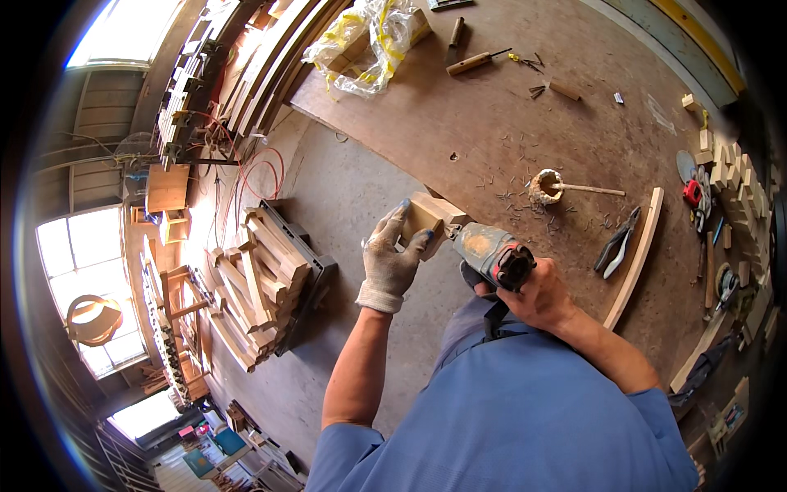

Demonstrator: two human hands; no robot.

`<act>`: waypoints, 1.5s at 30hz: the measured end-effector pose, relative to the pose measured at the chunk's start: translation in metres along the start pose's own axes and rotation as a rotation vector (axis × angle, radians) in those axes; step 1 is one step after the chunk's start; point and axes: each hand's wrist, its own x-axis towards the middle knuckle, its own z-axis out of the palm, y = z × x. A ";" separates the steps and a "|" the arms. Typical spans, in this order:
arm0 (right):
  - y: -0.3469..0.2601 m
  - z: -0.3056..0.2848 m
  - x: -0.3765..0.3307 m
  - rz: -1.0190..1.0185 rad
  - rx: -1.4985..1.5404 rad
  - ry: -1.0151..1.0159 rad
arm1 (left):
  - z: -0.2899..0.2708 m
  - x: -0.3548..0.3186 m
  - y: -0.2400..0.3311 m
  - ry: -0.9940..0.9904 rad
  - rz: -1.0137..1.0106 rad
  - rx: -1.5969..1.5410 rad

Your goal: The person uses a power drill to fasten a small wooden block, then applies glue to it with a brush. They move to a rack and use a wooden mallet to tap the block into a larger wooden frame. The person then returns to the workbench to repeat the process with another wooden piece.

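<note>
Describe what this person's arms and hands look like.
The left hand wears a whitish knit glove with a ribbed cuff and dark bluish fingertips. The right hand looks bare. Short blue sleeves leave both forearms uncovered.

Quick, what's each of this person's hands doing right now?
Left hand: gloved, gripping a wooden piece between thumb and fingers.
Right hand: bare, closed on a handheld power tool.

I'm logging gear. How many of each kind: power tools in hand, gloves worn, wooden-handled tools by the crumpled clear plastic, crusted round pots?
Grey-and-black power tool in the right hand: 1
Whitish knit glove on the left hand: 1
Slender wooden-handled tools by the crumpled clear plastic: 2
Crusted round pot on the brown bench: 1
Total: 5
</note>
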 end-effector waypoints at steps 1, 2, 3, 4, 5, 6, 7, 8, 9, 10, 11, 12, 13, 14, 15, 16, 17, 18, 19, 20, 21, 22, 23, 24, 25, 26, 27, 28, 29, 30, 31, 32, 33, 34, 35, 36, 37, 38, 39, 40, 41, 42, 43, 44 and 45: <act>0.002 0.003 0.000 -0.001 0.011 0.005 | 0.000 0.000 0.000 -0.001 -0.001 0.001; 0.005 0.006 0.001 -0.002 0.022 0.010 | 0.000 0.000 0.001 -0.001 -0.003 0.002; 0.006 0.007 0.001 -0.003 0.033 0.015 | 0.000 0.000 0.001 0.001 0.001 0.008; 0.005 0.007 0.002 0.004 0.038 0.010 | -0.001 0.000 0.001 0.004 0.005 0.014; 0.005 0.007 0.002 0.012 0.043 0.004 | -0.001 0.000 0.002 0.006 0.009 0.019; 0.004 0.007 0.003 0.019 0.048 -0.001 | -0.002 0.001 0.005 -0.013 -0.025 -0.004; 0.003 0.007 0.004 0.019 0.039 -0.002 | -0.004 0.001 0.011 -0.033 -0.059 -0.027; 0.002 0.006 0.004 0.019 0.029 -0.002 | -0.006 0.002 0.015 -0.052 -0.093 -0.051; 0.001 0.006 0.005 0.020 0.020 -0.001 | -0.007 0.002 0.016 -0.057 -0.094 -0.053; 0.001 0.005 0.005 0.013 0.017 -0.004 | -0.007 0.003 0.016 -0.061 -0.096 -0.055; 0.000 0.005 0.006 0.006 0.014 -0.006 | -0.007 0.003 0.016 -0.065 -0.097 -0.057; 0.000 0.005 0.006 -0.001 0.011 -0.009 | -0.007 0.003 0.017 -0.065 -0.097 -0.054; 0.000 0.005 0.007 -0.008 0.003 -0.005 | -0.008 0.003 0.017 -0.064 -0.097 -0.052; 0.000 0.005 0.007 -0.016 -0.004 -0.002 | -0.008 0.003 0.017 -0.064 -0.097 -0.049; -0.001 0.004 0.007 -0.023 -0.011 0.001 | -0.008 0.003 0.017 -0.063 -0.096 -0.053; -0.002 0.003 0.007 -0.020 -0.015 -0.005 | -0.007 0.003 0.016 -0.061 -0.094 -0.057; -0.004 0.002 0.008 -0.016 -0.018 -0.010 | -0.007 0.003 0.016 -0.059 -0.092 -0.061; -0.005 0.002 0.008 -0.013 -0.021 -0.015 | -0.007 0.003 0.016 -0.061 -0.094 -0.057; -0.004 0.002 0.008 -0.007 -0.024 -0.018 | -0.007 0.003 0.016 -0.063 -0.095 -0.053; -0.004 0.002 0.008 -0.001 -0.028 -0.021 | -0.007 0.003 0.016 -0.064 -0.096 -0.050; -0.004 0.002 0.008 0.005 -0.032 -0.024 | -0.008 0.003 0.017 -0.065 -0.098 -0.048; -0.003 0.002 0.007 -0.003 -0.040 -0.017 | -0.008 0.003 0.017 -0.066 -0.099 -0.046; -0.002 0.003 0.007 -0.011 -0.047 -0.010 | -0.008 0.003 0.018 -0.067 -0.100 -0.044; -0.002 0.003 0.007 -0.019 -0.054 -0.003 | -0.009 0.003 0.018 -0.067 -0.099 -0.044; -0.002 0.003 0.007 -0.027 -0.048 0.003 | -0.008 0.004 0.017 -0.066 -0.099 -0.044; -0.002 0.003 0.006 -0.035 -0.043 0.009 | -0.008 0.003 0.017 -0.065 -0.099 -0.045; -0.003 0.003 0.006 -0.043 -0.038 0.014 | -0.008 0.003 0.017 -0.063 -0.099 -0.050; -0.002 0.002 0.005 -0.033 -0.033 0.007 | -0.008 0.003 0.016 -0.062 -0.099 -0.055; -0.002 0.002 0.003 -0.022 -0.027 -0.001 | -0.008 0.003 0.016 -0.060 -0.099 -0.059; -0.001 0.002 0.002 -0.012 -0.021 -0.009 | -0.008 0.003 0.016 -0.060 -0.095 -0.060; -0.001 0.002 0.001 -0.014 -0.013 -0.012 | -0.008 0.003 0.015 -0.060 -0.091 -0.061; 0.000 0.002 0.000 -0.015 -0.005 -0.014 | -0.007 0.003 0.015 -0.060 -0.087 -0.062; 0.001 0.003 -0.002 -0.016 0.003 -0.017 | -0.007 0.003 0.015 -0.061 -0.091 -0.064; 0.001 0.004 -0.002 -0.008 0.012 -0.018 | -0.007 0.003 0.015 -0.063 -0.095 -0.066; 0.002 0.005 -0.003 -0.001 0.021 -0.020 | -0.007 0.004 0.016 -0.064 -0.100 -0.068; 0.003 0.007 -0.003 0.007 0.030 -0.021 | -0.008 0.004 0.017 -0.066 -0.096 -0.065; 0.003 0.008 -0.004 0.003 0.026 -0.024 | -0.008 0.005 0.018 -0.068 -0.092 -0.061; 0.003 0.008 -0.004 -0.002 0.023 -0.027 | -0.009 0.005 0.019 -0.070 -0.089 -0.057; 0.004 0.009 -0.004 -0.006 0.020 -0.031 | -0.007 0.004 0.015 -0.044 -0.054 -0.035; 0.005 0.011 -0.005 0.002 0.017 -0.036 | -0.005 0.003 0.010 -0.019 -0.018 -0.013; 0.006 0.012 -0.006 0.009 0.014 -0.039 | -0.003 0.003 0.006 0.007 0.018 0.009; 0.008 0.013 -0.007 0.017 0.011 -0.043 | -0.003 0.002 0.006 0.006 0.017 0.004; 0.008 0.015 -0.007 0.013 0.015 -0.041 | -0.003 0.002 0.005 0.006 0.016 -0.001; 0.009 0.016 -0.007 0.010 0.019 -0.039 | -0.002 0.002 0.005 0.006 0.015 -0.008; 0.009 0.016 -0.007 0.007 0.022 -0.036 | -0.002 0.002 0.004 0.004 0.015 -0.009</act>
